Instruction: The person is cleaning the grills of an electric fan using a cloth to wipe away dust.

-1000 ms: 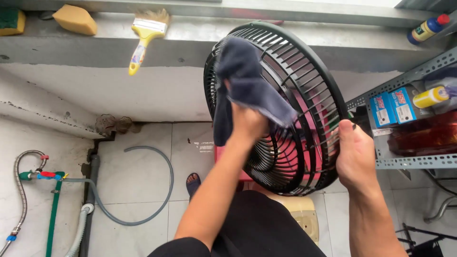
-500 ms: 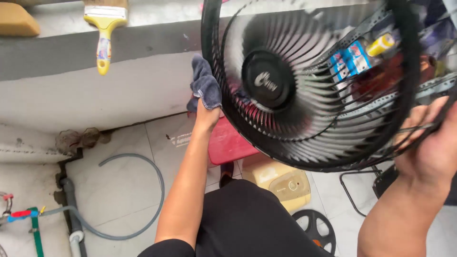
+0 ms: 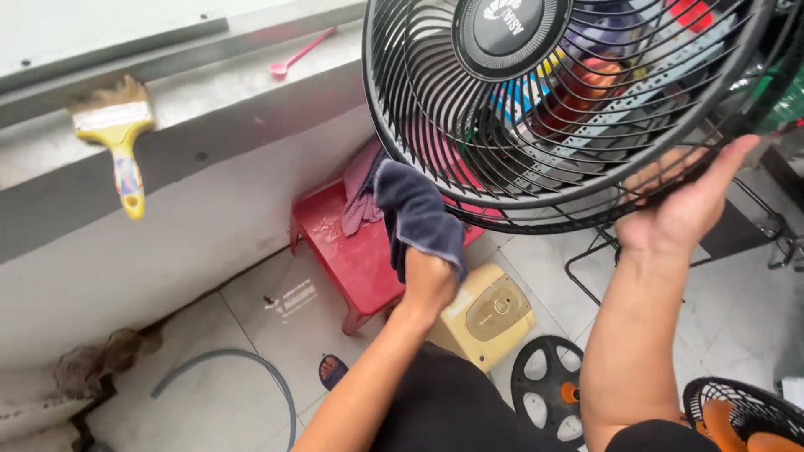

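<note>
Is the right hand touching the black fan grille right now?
Touching. The head view shows the right hand cupping the lower rim of the black fan grille, fingers wrapped around its outer ring.

I count one black fan grille point(image 3: 536, 125), one dark cloth point(image 3: 419, 213), one paintbrush point(image 3: 117, 138), one red stool point(image 3: 352, 251), one pink spoon point(image 3: 301, 52).

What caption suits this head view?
Right hand holds a black fan grille; left hand grips a dark cloth beneath it.
</note>
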